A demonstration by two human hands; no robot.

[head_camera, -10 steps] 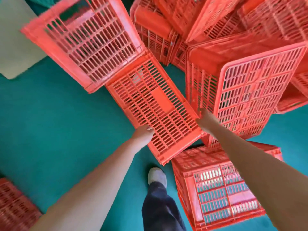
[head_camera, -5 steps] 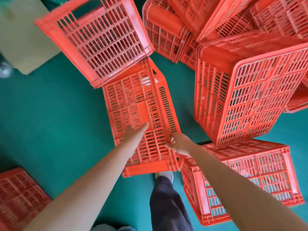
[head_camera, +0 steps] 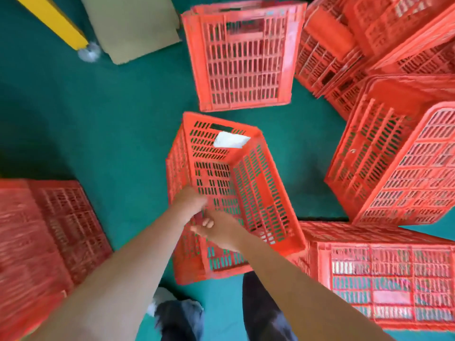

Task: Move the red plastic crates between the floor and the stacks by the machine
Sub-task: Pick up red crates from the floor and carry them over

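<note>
A person's dark trouser legs (head_camera: 261, 308) and one pale shoe (head_camera: 161, 297) stand at the bottom centre of the frame on a green floor (head_camera: 98, 124). Both bare forearms reach forward to a red plastic crate (head_camera: 236, 190) in the middle of the frame. The left hand (head_camera: 189, 203) grasps the crate's near left wall. The right hand (head_camera: 219, 231), just beside it, has fingers curled around the near rim. The crate is tilted with its open top toward the camera, and a white slip (head_camera: 230, 140) lies against its far inner wall. Whether its lower edge touches the floor cannot be told.

At lower left sits a blurred crate (head_camera: 44, 242), and at lower right a crate on its side (head_camera: 384, 279) lies close against the held one. Above that, at right, a tall stack (head_camera: 398, 166) leans in. At upper centre, a separate crate (head_camera: 241, 57) stands apart on the floor, beside a jumbled pile of crates (head_camera: 364, 33) in the upper right corner. A cardboard sheet (head_camera: 133, 25) and a yellow bar (head_camera: 51, 20) occupy the upper left.
</note>
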